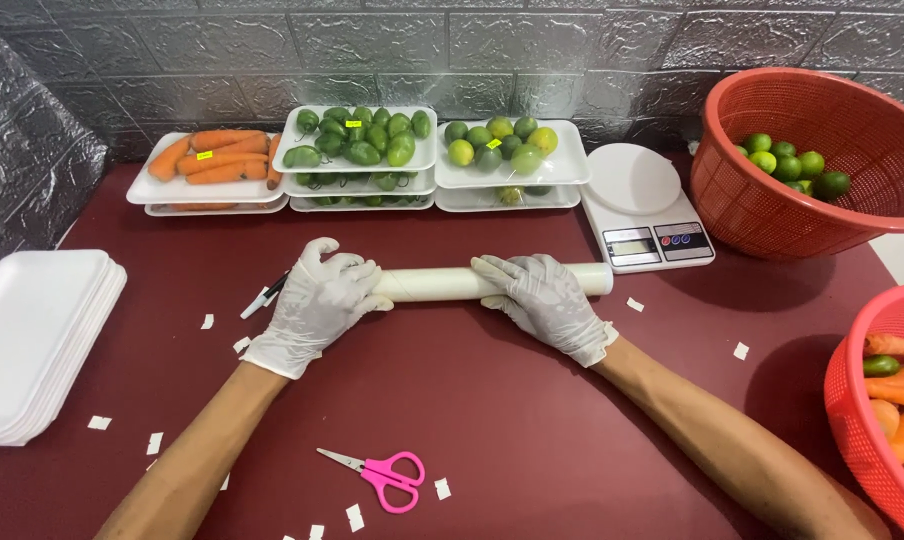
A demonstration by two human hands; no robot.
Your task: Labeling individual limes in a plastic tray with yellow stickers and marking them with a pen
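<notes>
Two gloved hands rest on a white roll of cling film lying crosswise at mid-surface: left hand curled over its left end, fingers closed around the tube; right hand laid over the right part, fingers spread flat on top, the grip at both ends keeping it from rolling
- Surface: dark red, dotted with small white paper scraps; open room lies near the person, between the forearms
- Pink scissors: near, blades closed, apart from both hands
- Pen: just left of the left hand
- Stack of empty white foam trays: at the left edge
- Filled trays along the far wall, stacked: carrots left, green chillies middle, limes right
- White kitchen scale: just beyond the roll's right end, little clearance there
- Red basket of limes: far right
- Second red basket with carrots: near right edge, close to the right forearm, narrowing that side
</notes>
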